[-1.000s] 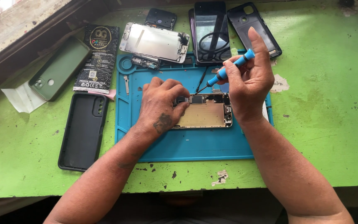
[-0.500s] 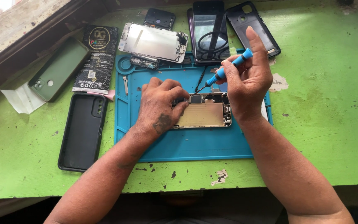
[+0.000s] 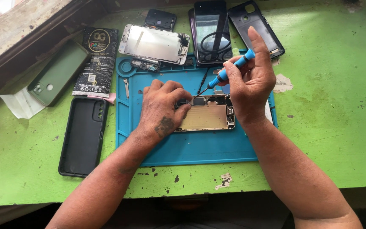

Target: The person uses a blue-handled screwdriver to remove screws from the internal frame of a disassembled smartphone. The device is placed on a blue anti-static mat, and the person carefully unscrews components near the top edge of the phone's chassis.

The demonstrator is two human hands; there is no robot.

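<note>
- The opened phone lies on the blue mat, its screen already off; a detached screen panel rests just above the mat.
- Inside, a gold-toned metal plate and small parts show; the work looks partway through, though which screws remain is too small to tell.
- The left hand presses down on the phone's left end, fingers curled over it.
- The right hand pinches a blue screwdriver, tip at the phone's top edge.
</note>
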